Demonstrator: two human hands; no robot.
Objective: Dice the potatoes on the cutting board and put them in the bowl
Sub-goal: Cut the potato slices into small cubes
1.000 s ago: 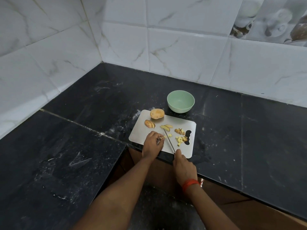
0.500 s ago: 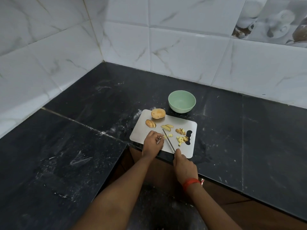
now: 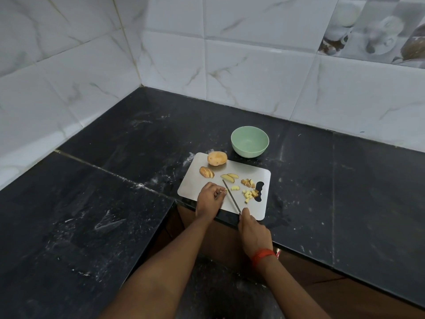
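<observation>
Pinning a potato strip (image 3: 224, 191) to the cutting board (image 3: 194, 184) under the curled left hand (image 3: 210, 196) so it won't skid, gripping the knife (image 3: 230, 198) in the right hand (image 3: 252, 231) with blade right alongside, parking diced bits (image 3: 249, 194) by the handle hole (image 3: 260, 185), handy for the empty green bowl (image 3: 250, 142) just behind.

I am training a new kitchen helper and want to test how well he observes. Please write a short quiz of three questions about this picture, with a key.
1. True or false: the green bowl is empty.
2. What does the right hand grip? A) a potato B) the knife C) a spoon
3. Fill in: the whole potato lies on the ____.
Key: 1 true; 2 B; 3 cutting board.
</observation>
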